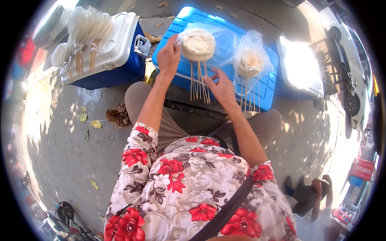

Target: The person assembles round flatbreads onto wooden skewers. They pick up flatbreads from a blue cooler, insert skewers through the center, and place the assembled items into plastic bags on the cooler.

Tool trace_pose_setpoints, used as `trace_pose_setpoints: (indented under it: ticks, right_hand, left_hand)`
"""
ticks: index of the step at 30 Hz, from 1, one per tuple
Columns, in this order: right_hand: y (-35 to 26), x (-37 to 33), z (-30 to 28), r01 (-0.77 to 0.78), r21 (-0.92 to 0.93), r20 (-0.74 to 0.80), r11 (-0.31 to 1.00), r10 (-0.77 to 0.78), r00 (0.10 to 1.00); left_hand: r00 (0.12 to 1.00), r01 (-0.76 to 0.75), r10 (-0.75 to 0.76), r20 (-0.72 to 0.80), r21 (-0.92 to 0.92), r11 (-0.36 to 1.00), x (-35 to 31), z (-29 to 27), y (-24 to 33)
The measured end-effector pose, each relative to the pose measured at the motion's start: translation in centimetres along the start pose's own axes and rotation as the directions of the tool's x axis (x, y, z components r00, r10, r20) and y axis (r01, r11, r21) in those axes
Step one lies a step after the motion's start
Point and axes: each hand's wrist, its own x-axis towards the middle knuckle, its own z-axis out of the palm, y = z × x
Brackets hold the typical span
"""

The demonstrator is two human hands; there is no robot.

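Observation:
A bundle of pale, round, flat pieces on thin wooden skewers (198, 45) lies on a blue lid (183, 24), partly inside a clear plastic bag (223, 43). At the bundle's left side, my left hand (168, 59) has its fingers closed at the edge of the bag. My right hand (222, 89) is below and to the right, fingers apart and slightly bent, with the thumb at the bare skewer sticks (200, 82). A second bagged bundle of skewers (250, 63) sits to the right, its sticks pointing toward me.
To the left stands a blue cooler with a white lid (120, 44), carrying several bagged skewer bundles (86, 30). Another white-lidded box (299, 66) is on the right. A bunch of brown sticks (118, 115) lies on the ground. Beyond are a parked car (352, 80) and another person (309, 195).

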Motion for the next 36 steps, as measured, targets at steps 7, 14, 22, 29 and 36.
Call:
trace_pose_setpoints:
  ticks: [7, 14, 22, 29, 36]
  right_hand:
    - [-0.9, -0.7, 1.2, -0.153, 0.038, 0.084, 0.987, 0.15, 0.985]
    - [-1.6, 1.4, 3.6, -0.107, 0.353, -0.036, 0.929, 0.128, 0.991]
    - [1.6, 0.4, 5.5, -0.164, 0.348, 0.084, 0.923, 0.144, 0.986]
    - [-2.2, 1.7, 5.7, -0.508, 0.758, 0.389, 0.408, 0.342, 0.855]
    - [-1.8, 3.3, 1.6, -0.536, 0.668, 0.425, 0.517, 0.325, 0.844]
  left_hand:
    - [1.0, 0.005, -0.005, 0.001, -0.038, 0.999, -0.1, 0.0, -0.3]
    - [0.999, 0.033, -0.034, -0.009, -0.07, 0.997, 0.6, 0.2, -0.3]
    - [0.998, 0.044, -0.054, -0.035, -0.242, 0.969, -0.1, 0.5, -0.4]
    - [0.975, 0.221, -0.175, 0.136, -0.526, 0.822, -0.4, 0.7, -0.8]
    - [0.89, 0.455, -0.283, 0.357, -0.722, 0.521, 1.0, 0.2, -2.1]
